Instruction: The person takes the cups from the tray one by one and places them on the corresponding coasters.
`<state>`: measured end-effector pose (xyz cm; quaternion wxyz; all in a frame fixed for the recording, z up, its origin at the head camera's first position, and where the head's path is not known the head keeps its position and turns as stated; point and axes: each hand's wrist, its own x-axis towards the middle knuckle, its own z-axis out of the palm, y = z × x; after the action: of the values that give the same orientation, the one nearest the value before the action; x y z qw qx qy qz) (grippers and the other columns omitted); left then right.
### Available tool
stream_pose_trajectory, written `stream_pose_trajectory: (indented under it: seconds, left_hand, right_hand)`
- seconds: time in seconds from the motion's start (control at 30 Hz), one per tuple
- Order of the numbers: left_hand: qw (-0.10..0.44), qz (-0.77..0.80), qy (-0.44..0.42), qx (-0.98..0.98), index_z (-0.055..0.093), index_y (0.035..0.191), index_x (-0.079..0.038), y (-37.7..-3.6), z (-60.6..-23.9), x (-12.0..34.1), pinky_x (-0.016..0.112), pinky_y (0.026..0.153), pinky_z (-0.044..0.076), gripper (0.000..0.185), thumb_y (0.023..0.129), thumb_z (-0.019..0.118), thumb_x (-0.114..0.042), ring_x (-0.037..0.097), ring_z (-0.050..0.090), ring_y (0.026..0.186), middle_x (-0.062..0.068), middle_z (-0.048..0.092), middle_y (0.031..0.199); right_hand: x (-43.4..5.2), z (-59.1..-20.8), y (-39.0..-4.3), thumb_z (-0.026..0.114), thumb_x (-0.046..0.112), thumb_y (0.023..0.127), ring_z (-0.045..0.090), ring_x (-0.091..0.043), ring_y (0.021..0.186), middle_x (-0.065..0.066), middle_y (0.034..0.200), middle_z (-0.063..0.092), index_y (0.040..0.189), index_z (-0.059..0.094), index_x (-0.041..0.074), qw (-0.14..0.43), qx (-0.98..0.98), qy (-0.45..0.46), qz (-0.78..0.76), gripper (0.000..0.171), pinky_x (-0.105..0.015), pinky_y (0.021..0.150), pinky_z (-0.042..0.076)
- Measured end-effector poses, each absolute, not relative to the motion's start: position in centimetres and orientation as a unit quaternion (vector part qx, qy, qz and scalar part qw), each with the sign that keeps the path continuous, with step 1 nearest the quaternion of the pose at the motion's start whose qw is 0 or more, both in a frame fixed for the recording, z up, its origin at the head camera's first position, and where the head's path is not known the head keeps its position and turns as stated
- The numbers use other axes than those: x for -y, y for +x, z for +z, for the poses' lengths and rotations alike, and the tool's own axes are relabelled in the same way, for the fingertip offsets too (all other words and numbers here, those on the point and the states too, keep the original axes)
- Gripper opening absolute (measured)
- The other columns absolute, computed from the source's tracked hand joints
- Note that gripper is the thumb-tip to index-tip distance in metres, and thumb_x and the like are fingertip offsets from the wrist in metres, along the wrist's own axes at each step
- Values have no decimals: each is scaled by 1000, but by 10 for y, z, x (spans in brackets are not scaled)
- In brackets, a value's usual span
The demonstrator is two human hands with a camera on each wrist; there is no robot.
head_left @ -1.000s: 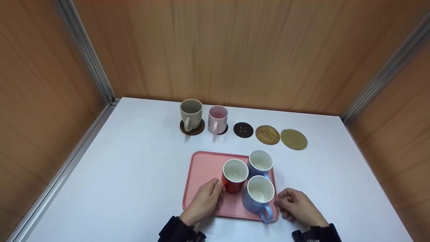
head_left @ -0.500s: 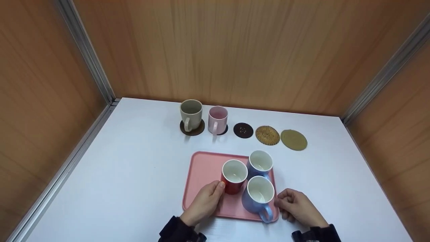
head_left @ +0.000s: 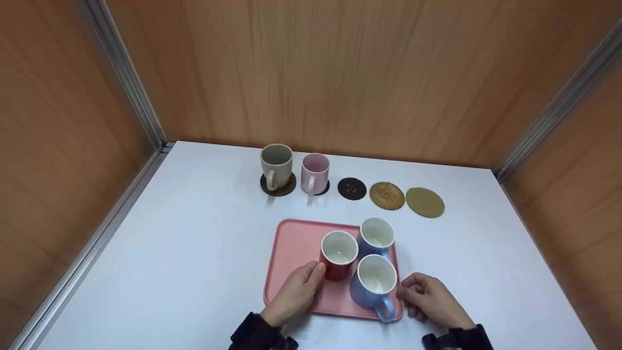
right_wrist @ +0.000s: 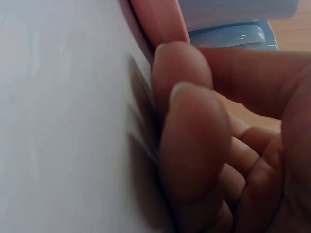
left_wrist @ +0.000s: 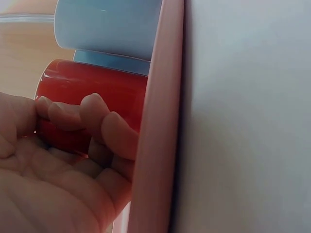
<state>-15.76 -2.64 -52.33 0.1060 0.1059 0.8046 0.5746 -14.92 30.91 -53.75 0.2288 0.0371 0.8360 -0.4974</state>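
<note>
On a pink tray point(head_left: 296, 238) stand three upright mugs with white insides. My left hand point(head_left: 297, 291) grips the red mug point(head_left: 336, 270) at its left side, thumb on top, and the mug's handle is hidden behind the fingers. In the left wrist view, curled fingers point(left_wrist: 95, 116) lie against its red wall. A blue mug point(head_left: 367, 291) sits at the tray's near right corner, handle toward me. Behind it is another blue mug point(head_left: 369, 248). My right hand point(head_left: 432, 299) pinches the tray's right rim point(right_wrist: 160, 22) between thumb and forefinger, its other fingers curled.
Beyond the tray runs a row of round coasters. A beige mug point(head_left: 277, 167) and a pink mug point(head_left: 315, 174) stand on the two leftmost. A black coaster point(head_left: 352, 188), a woven coaster point(head_left: 387, 196) and an olive coaster point(head_left: 425, 202) follow. Wooden panels point(head_left: 311, 73) enclose the white table.
The red mug and my left hand have shifted very slightly left, a little away from the blue mugs. My right hand has stayed at the tray's rim.
</note>
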Motion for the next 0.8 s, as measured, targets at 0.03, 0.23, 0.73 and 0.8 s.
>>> stream_pose_trajectory:
  seconds: [0.03, 0.23, 0.73, 0.8]
  left_hand:
    - [106, 573, 106, -806, 54, 80, -7, -158, -524, 26, 21, 54, 37, 42, 106, 41, -36, 7, 42, 59, -7, 44, 65]
    - [105, 568, 107, -809, 54, 79, -8, -158, -524, 27, 21, 54, 36, 41, 107, 40, -35, 7, 42, 59, -7, 44, 65]
    - [87, 546, 114, -825, 50, 76, -14, -158, -523, 26, 21, 59, 33, 40, 107, 38, -37, 7, 39, 63, -8, 39, 67]
    - [81, 543, 112, -829, 52, 77, -12, -157, -522, 25, 22, 60, 35, 40, 107, 39, -37, 7, 41, 64, -8, 39, 67]
  right_hand:
    - [-309, -538, -149, 73, 43, 87, 58, -13, 54, -2, 66, 65, 104, 61, 3, 230, -836, 39, -497, 45, -28, 48, 50]
    - [-308, -537, -149, 73, 47, 85, 59, -13, 56, -2, 68, 65, 105, 61, 5, 235, -834, 54, -496, 48, -28, 49, 50]
    - [-308, -537, -149, 71, 44, 88, 60, -14, 57, -4, 68, 66, 104, 60, 4, 235, -836, 50, -494, 44, -29, 50, 51]
    - [-308, -537, -149, 71, 45, 87, 60, -14, 57, -4, 69, 66, 104, 60, 4, 237, -835, 53, -494, 46, -29, 51, 51]
